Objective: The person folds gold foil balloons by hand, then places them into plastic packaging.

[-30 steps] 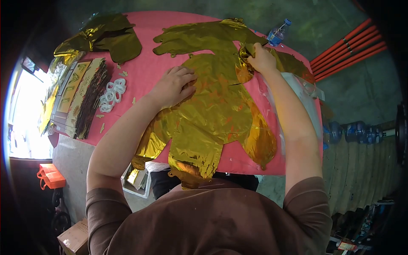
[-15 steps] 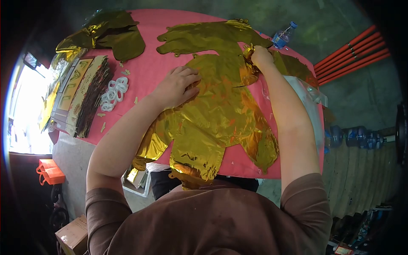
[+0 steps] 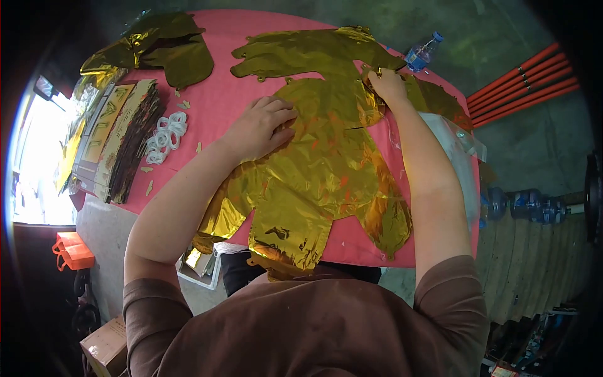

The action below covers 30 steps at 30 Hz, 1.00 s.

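Flat gold foil pieces (image 3: 314,151) overlap on the pink tabletop (image 3: 220,44), spreading toward my body. My left hand (image 3: 262,127) rests palm down on the left part of the foil, its fingers lying loosely on it. At the upper right, my right hand (image 3: 385,84) is closed on a crumpled foil edge, its fingertips bent around the gold material. Another gold foil piece (image 3: 282,53) lies beyond both hands, and a darker one (image 3: 433,97) is to the right of my right hand.
Stacked printed packets (image 3: 116,138) and white ribbon rolls (image 3: 166,137) are at the left, below more gold foil (image 3: 182,56). A water bottle (image 3: 424,52) stands at the back right edge. Clear plastic (image 3: 449,141) lies beside my right forearm. Orange poles (image 3: 521,85) are beyond the table.
My right hand has shifted slightly down with the foil edge, and the crumpled part beside it lies lower and flatter. My left hand stays in place.
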{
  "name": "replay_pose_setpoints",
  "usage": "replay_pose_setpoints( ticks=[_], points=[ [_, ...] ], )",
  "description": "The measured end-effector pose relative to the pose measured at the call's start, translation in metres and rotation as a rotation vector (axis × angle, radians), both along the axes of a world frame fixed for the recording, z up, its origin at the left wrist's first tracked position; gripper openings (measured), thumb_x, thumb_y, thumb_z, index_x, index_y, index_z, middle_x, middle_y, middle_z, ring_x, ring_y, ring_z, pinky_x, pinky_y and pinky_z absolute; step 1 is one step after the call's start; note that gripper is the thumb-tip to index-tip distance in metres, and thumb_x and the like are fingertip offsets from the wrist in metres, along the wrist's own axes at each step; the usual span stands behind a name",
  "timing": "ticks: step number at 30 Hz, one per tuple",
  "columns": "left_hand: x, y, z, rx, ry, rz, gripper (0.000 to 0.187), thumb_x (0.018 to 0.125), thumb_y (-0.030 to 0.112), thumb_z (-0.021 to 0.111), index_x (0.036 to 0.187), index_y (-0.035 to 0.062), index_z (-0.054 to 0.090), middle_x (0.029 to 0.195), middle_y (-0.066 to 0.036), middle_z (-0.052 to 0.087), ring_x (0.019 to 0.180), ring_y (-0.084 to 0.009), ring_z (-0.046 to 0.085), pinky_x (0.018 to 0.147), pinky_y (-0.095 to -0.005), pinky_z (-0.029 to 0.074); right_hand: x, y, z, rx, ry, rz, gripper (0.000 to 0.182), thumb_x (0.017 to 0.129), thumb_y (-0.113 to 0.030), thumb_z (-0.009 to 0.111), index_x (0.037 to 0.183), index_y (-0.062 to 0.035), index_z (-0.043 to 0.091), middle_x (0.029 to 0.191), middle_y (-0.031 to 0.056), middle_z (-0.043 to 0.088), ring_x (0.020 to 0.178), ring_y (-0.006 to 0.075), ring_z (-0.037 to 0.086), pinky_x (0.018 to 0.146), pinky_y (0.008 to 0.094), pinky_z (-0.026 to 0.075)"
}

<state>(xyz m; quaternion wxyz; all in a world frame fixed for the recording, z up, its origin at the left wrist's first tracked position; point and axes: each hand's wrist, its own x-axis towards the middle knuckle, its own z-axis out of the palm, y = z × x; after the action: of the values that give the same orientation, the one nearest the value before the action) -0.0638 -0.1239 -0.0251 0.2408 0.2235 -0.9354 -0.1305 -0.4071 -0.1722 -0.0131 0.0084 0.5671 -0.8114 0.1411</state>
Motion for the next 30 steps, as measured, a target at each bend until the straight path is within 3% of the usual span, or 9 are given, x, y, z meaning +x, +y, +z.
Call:
replay_pose_setpoints(
  ticks=[8,10,12,14,18,22,24,28,30],
  points=[
    [0.0,0.001,0.001,0.008,-0.006,0.005,0.036,0.08,0.019,0.061,0.11,0.0019,0.056,0.117,-0.012,0.051,0.113,-0.0299,0.044,0.095,-0.0395,0.036,-0.015,-0.007,-0.005,-0.077,-0.076,-0.031,0.053,0.08,-0.046,0.047,0.097,0.0018,0.064,0.1,0.0226,0.062,0.096,0.0372,0.058,0.084,0.0429,0.045],
    [0.0,0.001,0.001,0.005,0.0,-0.002,0.035,0.08,0.019,0.061,0.11,0.0019,0.056,0.117,-0.012,0.051,0.113,-0.0298,0.044,0.095,-0.0395,0.036,-0.021,-0.005,-0.004,-0.2,-0.163,-0.01,0.057,0.079,-0.048,0.052,0.087,0.007,0.062,0.087,0.0271,0.061,0.083,0.0383,0.06,0.076,0.0407,0.046],
    [0.0,0.0,0.0,0.005,0.0,-0.004,0.035,0.08,0.019,0.061,0.11,0.002,0.056,0.117,-0.012,0.051,0.113,-0.0297,0.044,0.095,-0.0395,0.036,-0.031,-0.004,-0.003,-0.206,-0.229,0.018,0.045,0.078,-0.039,0.06,0.081,0.0065,0.061,0.077,0.021,0.063,0.072,0.0289,0.062,0.068,0.0371,0.047],
    [0.0,0.001,0.0,0.004,0.002,-0.008,0.035,0.08,0.019,0.061,0.11,0.002,0.056,0.117,-0.012,0.051,0.113,-0.0296,0.044,0.095,-0.0395,0.036,-0.046,-0.007,-0.003,-0.053,-0.836,0.128,0.025,0.075,-0.024,0.065,0.074,0.0007,0.062,0.07,0.0113,0.062,0.063,0.0182,0.059,0.058,0.0329,0.046],
    [-0.001,-0.002,-0.003,-0.008,0.025,0.007,0.034,0.08,0.023,0.059,0.109,0.004,0.057,0.114,-0.01,0.053,0.112,-0.0267,0.045,0.098,-0.0387,0.033,-0.064,0.006,0.061,-0.042,-0.61,0.1,0.013,0.075,-0.015,0.064,0.068,-0.0051,0.059,0.055,0.0021,0.054,0.04,0.0107,0.046,0.034,0.0282,0.032],
    [0.0,0.001,0.001,-0.015,0.007,-0.002,0.034,0.08,0.018,0.06,0.111,0.0023,0.055,0.117,-0.012,0.051,0.112,-0.0296,0.045,0.095,-0.0392,0.036,-0.098,0.023,0.118,-0.034,-0.532,0.082,0.017,0.071,-0.017,0.066,0.073,-0.0003,0.063,0.054,0.0068,0.056,0.047,0.0134,0.053,0.043,0.0307,0.039],
    [0.0,0.001,0.001,-0.008,0.001,-0.002,0.034,0.081,0.018,0.059,0.111,0.0025,0.055,0.117,-0.012,0.051,0.112,-0.0296,0.045,0.095,-0.0394,0.036,-0.124,0.03,0.126,0.072,-0.017,0.174,0.021,0.072,-0.017,0.064,0.082,0.0017,0.065,0.06,0.0102,0.061,0.054,0.016,0.057,0.051,0.0333,0.044],
    [-0.001,0.002,0.001,-0.019,0.032,0.006,0.034,0.081,0.022,0.059,0.109,0.004,0.057,0.114,-0.01,0.054,0.111,-0.0277,0.046,0.097,-0.039,0.034,-0.195,0.053,0.19,-0.267,0.291,-0.02,0.022,0.075,-0.013,0.06,0.089,0.0035,0.064,0.073,0.0148,0.065,0.064,0.0216,0.063,0.058,0.0333,0.047],
    [-0.001,0.003,0.001,-0.02,0.033,0.007,0.034,0.081,0.022,0.059,0.109,0.0041,0.057,0.114,-0.01,0.054,0.111,-0.0279,0.046,0.097,-0.0392,0.034,-0.228,0.067,0.217,0.029,0.632,-0.034,0.024,0.076,-0.015,0.056,0.093,0.0015,0.063,0.082,0.0199,0.064,0.076,0.0314,0.064,0.065,0.0384,0.048]
  ],
)
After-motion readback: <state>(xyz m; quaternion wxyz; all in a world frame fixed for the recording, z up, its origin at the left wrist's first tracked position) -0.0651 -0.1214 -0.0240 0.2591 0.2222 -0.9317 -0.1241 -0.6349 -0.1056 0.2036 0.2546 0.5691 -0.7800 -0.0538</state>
